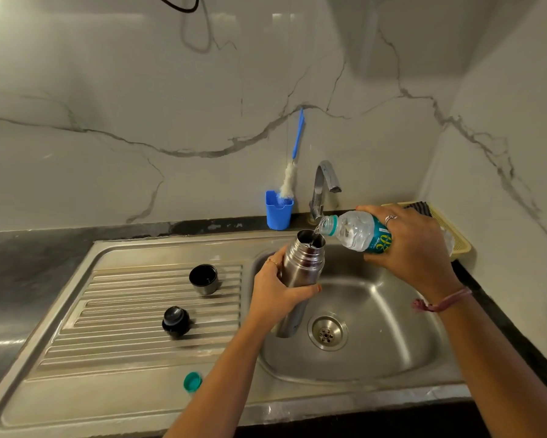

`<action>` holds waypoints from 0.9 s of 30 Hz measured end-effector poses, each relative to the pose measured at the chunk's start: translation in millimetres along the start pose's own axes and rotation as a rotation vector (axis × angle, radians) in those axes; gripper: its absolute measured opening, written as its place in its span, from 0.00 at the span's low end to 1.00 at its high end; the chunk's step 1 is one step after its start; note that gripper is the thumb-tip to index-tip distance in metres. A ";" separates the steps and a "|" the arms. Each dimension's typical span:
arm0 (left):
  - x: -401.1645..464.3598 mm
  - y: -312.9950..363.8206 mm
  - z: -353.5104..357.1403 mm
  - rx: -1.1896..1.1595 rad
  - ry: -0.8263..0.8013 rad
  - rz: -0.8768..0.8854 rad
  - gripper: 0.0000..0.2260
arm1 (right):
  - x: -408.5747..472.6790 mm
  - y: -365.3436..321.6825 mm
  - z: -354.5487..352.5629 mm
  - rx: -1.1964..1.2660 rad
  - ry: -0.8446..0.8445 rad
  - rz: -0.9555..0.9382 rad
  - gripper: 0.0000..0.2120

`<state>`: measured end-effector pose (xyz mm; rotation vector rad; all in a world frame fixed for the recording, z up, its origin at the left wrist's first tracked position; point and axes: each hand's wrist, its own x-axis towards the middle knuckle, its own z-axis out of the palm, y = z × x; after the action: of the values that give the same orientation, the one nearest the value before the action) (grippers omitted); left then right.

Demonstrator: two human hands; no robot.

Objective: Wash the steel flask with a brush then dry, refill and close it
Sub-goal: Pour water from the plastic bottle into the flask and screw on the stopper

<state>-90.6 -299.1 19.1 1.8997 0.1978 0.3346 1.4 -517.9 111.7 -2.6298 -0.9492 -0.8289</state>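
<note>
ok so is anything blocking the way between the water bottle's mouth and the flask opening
Nothing visible does. The right hand tilts the water bottle with its mouth just above the open steel flask, held by the left hand, and water streams straight in. The stopper lies apart on the drainboard.

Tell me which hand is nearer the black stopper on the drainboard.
Left. The left hand grips the steel flask just right of the stopper; the right hand holds the water bottle farther right, over the basin.

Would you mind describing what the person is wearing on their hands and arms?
Both forearms are bare, with no sleeves in view. The right hand has a silver ring on one finger and a pink thread band at the wrist. The left hand has a thin gold-coloured ring.
</note>
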 end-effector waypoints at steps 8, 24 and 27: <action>-0.2 -0.6 1.7 -0.004 0.000 -0.013 0.38 | 3.9 5.8 -2.3 -0.056 0.001 -0.013 0.38; 1.7 -12.6 0.9 0.007 -0.002 -0.043 0.40 | 3.0 8.7 0.7 -0.102 0.024 -0.028 0.39; 2.0 -16.0 0.6 -0.003 -0.006 -0.052 0.40 | 2.7 9.1 3.1 -0.087 0.014 -0.019 0.40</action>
<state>-88.0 -293.5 4.2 1.8888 0.2414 0.2940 10.3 -522.3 110.5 -2.6876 -0.9572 -0.9117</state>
